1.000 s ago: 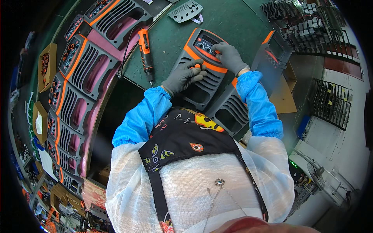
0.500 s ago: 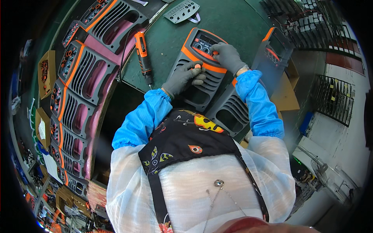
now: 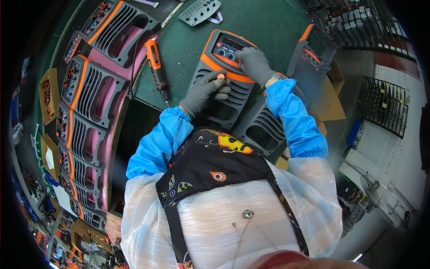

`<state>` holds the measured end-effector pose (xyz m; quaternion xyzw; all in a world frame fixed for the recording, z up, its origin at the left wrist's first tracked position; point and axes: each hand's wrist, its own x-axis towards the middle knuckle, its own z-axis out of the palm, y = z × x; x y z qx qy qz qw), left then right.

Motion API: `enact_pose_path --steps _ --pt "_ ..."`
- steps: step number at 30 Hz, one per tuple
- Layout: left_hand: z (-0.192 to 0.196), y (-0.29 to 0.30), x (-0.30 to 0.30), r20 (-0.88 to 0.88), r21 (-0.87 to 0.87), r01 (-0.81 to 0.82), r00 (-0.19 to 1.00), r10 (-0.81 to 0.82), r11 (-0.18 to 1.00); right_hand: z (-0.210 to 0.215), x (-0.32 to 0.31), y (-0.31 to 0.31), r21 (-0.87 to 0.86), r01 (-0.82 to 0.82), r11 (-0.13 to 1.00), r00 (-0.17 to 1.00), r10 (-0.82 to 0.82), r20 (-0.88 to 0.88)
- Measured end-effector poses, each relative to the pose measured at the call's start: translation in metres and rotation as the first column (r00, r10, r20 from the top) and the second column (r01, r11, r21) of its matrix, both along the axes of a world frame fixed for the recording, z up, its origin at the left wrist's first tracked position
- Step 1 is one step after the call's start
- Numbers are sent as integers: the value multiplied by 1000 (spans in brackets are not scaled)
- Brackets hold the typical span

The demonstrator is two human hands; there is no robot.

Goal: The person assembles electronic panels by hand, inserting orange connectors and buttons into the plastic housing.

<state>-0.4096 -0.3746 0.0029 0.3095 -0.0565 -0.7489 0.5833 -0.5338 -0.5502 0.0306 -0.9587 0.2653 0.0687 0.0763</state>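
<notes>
One orange-and-black electric screwdriver (image 3: 156, 67). Grey-gloved left grip (image 3: 217, 80) pinches one small round orange cap (image 3: 221, 76). Just beyond: one black control panel (image 3: 227, 49) on one grey-orange slotted plastic housing (image 3: 239, 92), long axis pointing away. Grey-gloved right grip (image 3: 255, 65) nearer that panel, curled (grasping anything? cannot tell). Rightward, two similar housings (image 3: 264, 123).

Green bench (image 3: 262, 22): orange-gray front panel (image 3: 234, 92), power screwdriver (image 3: 156, 69) to its left, gray control board (image 3: 197, 13) past both.
</notes>
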Motion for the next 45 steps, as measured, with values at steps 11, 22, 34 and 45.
enact_pose_path --steps 11,22,34,45 --pt "-2 0 -7 102 62 -13 995 7 998 10 1 4 -17 -79 997 997 79 -8" --pt "7 5 -4 377 -55 49 926 -25 997 48 -4 76 440 -187 878 937 25 349" --pt "1 5 6 231 -25 -18 973 24 1000 18 16 5 220 -4 975 977 -44 210" --pt "-3 3 11 227 -10 -26 973 27 1000 15 23 -2 213 -53 976 992 27 123"
